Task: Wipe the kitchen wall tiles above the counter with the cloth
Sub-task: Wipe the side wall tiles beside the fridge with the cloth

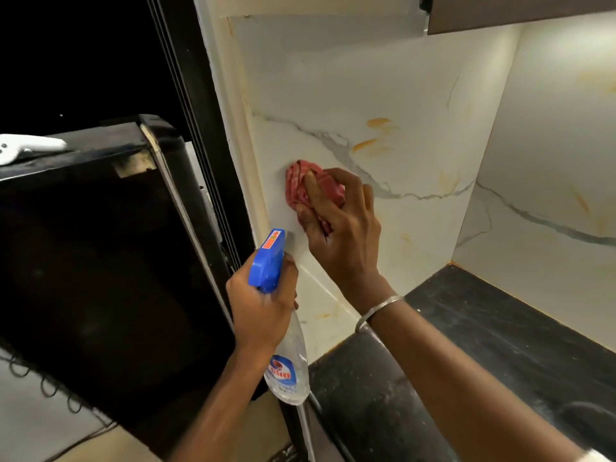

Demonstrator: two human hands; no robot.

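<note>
Right hand (pixel 340 221) presses cloth (pixel 301 185) on tiles (pixel 383 78) near their left edge.

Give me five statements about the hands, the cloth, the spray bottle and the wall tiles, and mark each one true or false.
1. The right hand presses a red cloth against the wall tiles. True.
2. The left hand holds nothing. False: its fingers grip a spray bottle with a blue trigger head.
3. Orange smears show on the tiles up and to the right of the cloth. True.
4. The cloth lies on the black counter. False: it is held up on the tiles, above the counter.
5. A bangle sits on the left wrist. False: it is on the right wrist.
</note>
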